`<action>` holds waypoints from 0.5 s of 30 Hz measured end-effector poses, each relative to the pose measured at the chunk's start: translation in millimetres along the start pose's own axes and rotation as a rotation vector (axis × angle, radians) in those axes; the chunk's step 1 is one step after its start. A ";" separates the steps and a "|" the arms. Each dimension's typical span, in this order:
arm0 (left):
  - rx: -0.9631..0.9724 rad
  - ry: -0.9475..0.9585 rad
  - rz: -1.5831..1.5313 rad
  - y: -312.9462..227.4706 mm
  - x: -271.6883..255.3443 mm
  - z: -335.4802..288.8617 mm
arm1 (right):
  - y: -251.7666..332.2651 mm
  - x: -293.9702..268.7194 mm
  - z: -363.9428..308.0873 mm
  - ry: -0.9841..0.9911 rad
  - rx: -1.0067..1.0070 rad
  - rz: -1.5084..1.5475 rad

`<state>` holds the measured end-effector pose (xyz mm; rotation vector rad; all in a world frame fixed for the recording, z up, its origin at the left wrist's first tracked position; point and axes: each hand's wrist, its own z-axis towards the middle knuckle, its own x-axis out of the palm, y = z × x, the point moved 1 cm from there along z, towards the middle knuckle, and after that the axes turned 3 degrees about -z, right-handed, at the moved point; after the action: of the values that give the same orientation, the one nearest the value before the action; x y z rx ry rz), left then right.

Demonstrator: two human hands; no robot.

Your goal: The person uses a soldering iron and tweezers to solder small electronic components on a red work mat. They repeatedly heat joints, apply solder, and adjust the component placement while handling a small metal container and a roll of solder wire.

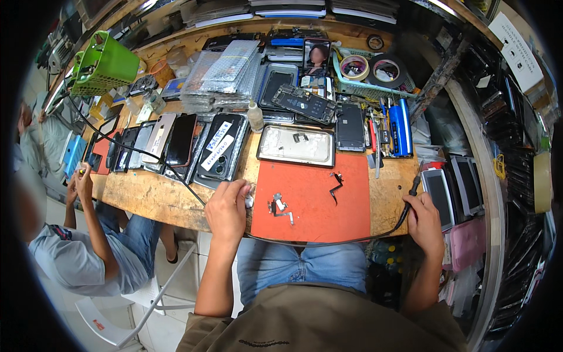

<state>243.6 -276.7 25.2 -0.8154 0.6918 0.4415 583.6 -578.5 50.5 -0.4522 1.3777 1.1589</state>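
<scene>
At the bench's front edge my left hand (pixel 227 212) is closed, its fingertips pinched beside a small crumpled white scrap (pixel 250 198). What lies inside those fingers is hidden. A black cable (pixel 328 243) runs down from the upper left, passes at my left hand and sags across my lap to the right. My right hand (pixel 424 222) grips this cable close to its thick black end piece (pixel 414 186), which points up. Between my hands lies an orange mat (pixel 314 205) bearing small phone parts (pixel 281 205) and a dark flex cable (pixel 335 186).
Behind the mat stand a phone frame (pixel 296 145), a dropper bottle (pixel 255 117) and opened phones (pixel 306 102). Phones (pixel 218 146) line the left; blue cylinders (pixel 402 126) and tape rolls (pixel 387 70) sit right. Another person (pixel 76 252) sits at left. A shelf post (pixel 492 223) rises at right.
</scene>
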 end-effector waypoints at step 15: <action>0.078 -0.128 -0.085 -5.1 -0.6 -7.1 | 30.7 36.4 -27.6 -0.598 -0.222 0.174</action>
<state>243.5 -285.4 24.8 -0.7339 0.5498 0.3842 536.3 -574.9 22.6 -0.1176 0.7820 1.4519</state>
